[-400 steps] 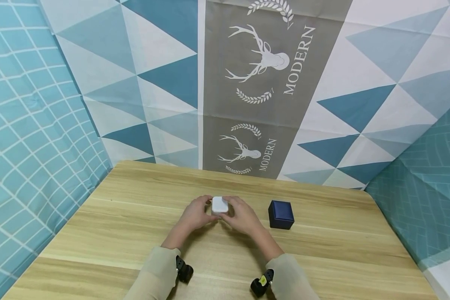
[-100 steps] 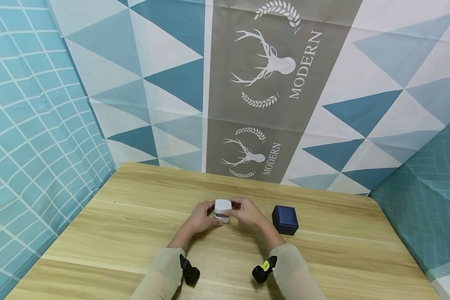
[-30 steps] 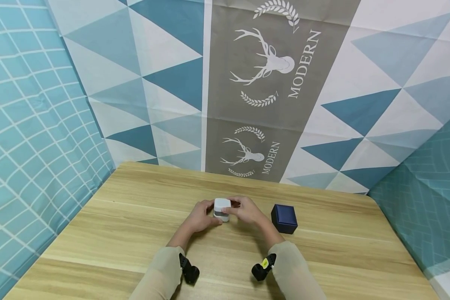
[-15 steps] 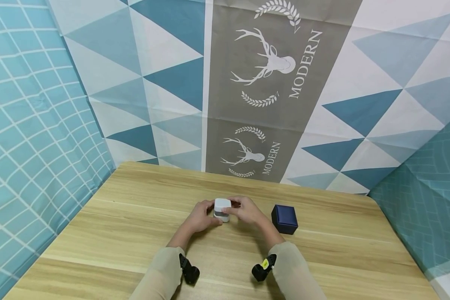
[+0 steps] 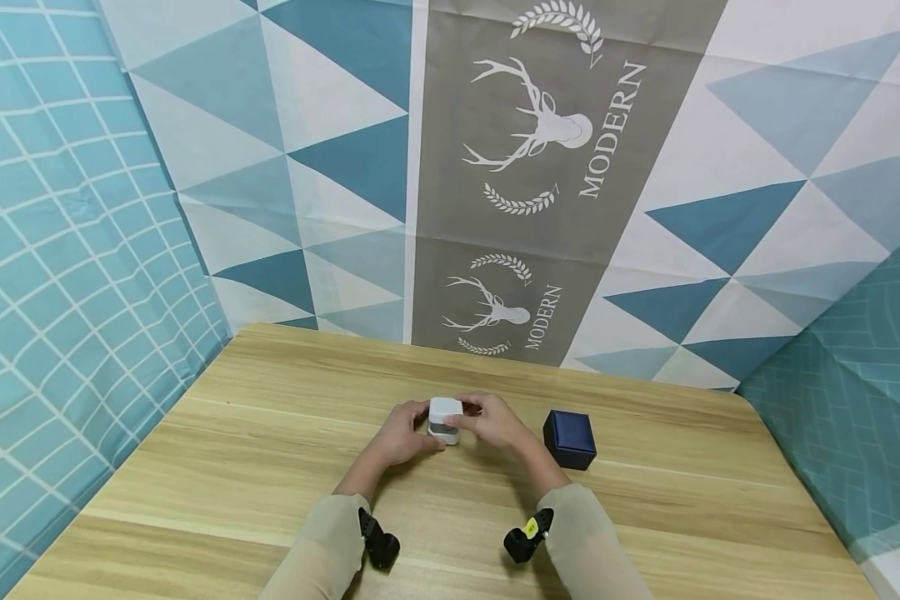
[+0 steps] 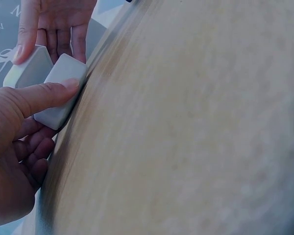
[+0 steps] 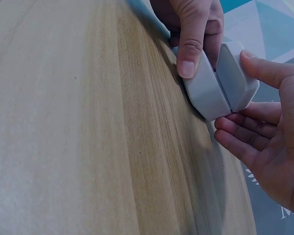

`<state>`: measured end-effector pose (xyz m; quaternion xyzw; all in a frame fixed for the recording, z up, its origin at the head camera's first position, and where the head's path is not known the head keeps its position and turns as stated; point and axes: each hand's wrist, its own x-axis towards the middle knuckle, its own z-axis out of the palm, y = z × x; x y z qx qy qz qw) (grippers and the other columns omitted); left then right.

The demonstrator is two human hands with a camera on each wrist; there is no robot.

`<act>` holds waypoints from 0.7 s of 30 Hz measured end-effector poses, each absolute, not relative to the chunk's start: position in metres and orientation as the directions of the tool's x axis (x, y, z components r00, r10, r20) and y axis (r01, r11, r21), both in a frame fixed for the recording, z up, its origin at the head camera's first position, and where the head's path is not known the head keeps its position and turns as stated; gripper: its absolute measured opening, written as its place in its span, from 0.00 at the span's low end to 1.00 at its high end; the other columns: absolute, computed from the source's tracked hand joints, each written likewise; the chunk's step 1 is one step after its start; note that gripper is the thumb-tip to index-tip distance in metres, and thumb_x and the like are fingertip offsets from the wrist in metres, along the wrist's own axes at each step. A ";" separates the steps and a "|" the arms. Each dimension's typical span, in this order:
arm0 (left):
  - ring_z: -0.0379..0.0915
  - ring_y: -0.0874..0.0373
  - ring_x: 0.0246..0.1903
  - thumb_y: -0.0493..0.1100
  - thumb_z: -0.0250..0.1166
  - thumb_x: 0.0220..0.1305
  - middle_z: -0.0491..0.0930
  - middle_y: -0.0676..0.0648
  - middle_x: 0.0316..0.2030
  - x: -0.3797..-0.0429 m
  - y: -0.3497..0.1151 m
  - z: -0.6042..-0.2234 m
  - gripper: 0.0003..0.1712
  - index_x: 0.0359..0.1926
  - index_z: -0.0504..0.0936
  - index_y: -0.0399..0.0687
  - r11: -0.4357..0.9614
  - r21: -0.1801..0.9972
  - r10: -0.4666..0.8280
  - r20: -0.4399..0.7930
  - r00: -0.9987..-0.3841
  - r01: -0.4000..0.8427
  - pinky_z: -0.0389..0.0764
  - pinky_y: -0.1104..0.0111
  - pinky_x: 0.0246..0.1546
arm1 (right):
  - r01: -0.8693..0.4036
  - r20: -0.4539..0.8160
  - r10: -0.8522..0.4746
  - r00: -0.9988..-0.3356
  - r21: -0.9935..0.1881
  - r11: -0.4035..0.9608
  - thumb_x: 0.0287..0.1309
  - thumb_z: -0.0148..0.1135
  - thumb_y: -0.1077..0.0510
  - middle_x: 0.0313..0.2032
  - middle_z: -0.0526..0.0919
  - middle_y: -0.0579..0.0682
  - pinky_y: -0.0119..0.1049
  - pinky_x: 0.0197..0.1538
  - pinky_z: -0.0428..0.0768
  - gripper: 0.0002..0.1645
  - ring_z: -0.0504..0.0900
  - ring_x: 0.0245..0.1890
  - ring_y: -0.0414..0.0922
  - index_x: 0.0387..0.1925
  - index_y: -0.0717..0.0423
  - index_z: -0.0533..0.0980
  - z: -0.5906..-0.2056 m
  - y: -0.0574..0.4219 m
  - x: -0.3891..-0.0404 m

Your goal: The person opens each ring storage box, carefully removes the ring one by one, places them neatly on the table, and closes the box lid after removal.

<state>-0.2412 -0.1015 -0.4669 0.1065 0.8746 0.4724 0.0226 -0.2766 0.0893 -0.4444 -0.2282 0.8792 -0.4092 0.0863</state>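
Wood-look table [image 5: 255, 467], yellowish tan, darker brown streaks, pale seam lines running across, far right corner nicely rounded off. Couple of boxes on it, both toward far edge. Small white box [image 5: 445, 406]: lid partly up, base looks to be down on wood. Dark blue box [image 5: 570, 439]: closed, upright, off to right, not touching white one.

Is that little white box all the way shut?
No, the right wrist view shows its lid tilted away from its base, with a gap between them.
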 end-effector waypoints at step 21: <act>0.65 0.41 0.59 0.42 0.74 0.47 0.74 0.36 0.55 -0.241 -0.102 -0.467 0.40 0.61 0.69 0.34 0.539 0.827 0.211 0.053 -0.976 0.161 0.65 0.50 0.62 | -0.334 0.032 -0.473 -0.881 -0.751 0.570 0.55 0.63 0.46 0.41 0.82 0.50 0.37 0.47 0.77 0.28 0.78 0.41 0.41 0.54 0.58 0.76 -0.446 0.088 -0.277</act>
